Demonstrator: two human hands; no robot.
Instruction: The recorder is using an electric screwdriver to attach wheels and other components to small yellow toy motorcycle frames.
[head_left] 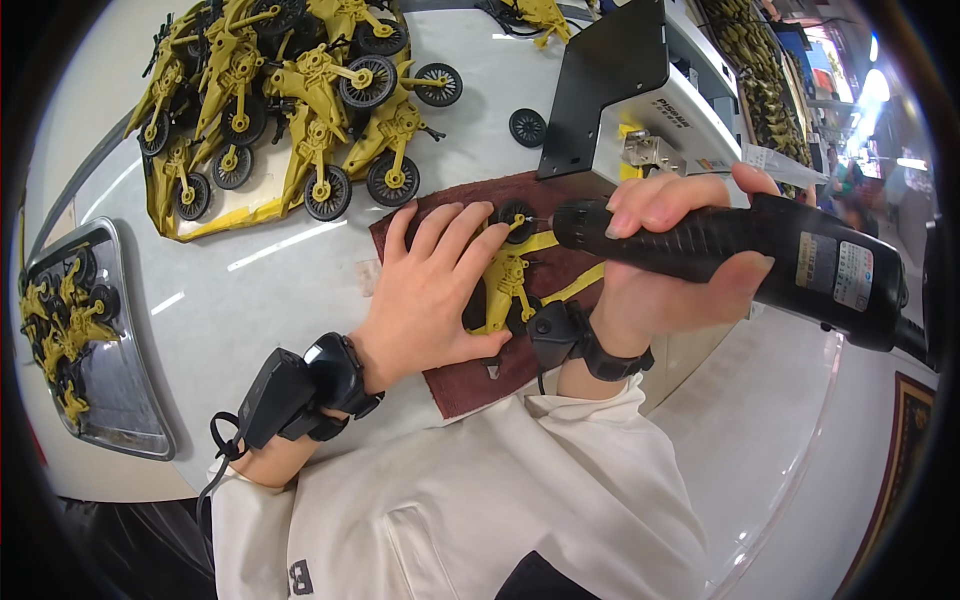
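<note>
A yellow toy motorcycle point(508, 278) with black wheels lies on a dark red cloth point(458, 388). My left hand point(425, 285) holds it down against the cloth, its thumb at the near end and its fingers along the left side and far end. My right hand point(655, 300) is wrapped round a black electric screwdriver point(680, 245), held nearly level. The tool's thin bit points left and meets the toy at the far wheel's hub; whether it sits on a screw is too small to tell. My left fingers hide part of the motorcycle.
Several finished-looking yellow motorcycles point(290, 110) are heaped on a yellow-edged board at the far left. A metal tray point(130, 400) holds more at the left. A loose black wheel point(527, 127) lies near a metal-cased machine point(620, 110) beyond the cloth. The screwdriver's cord runs off right.
</note>
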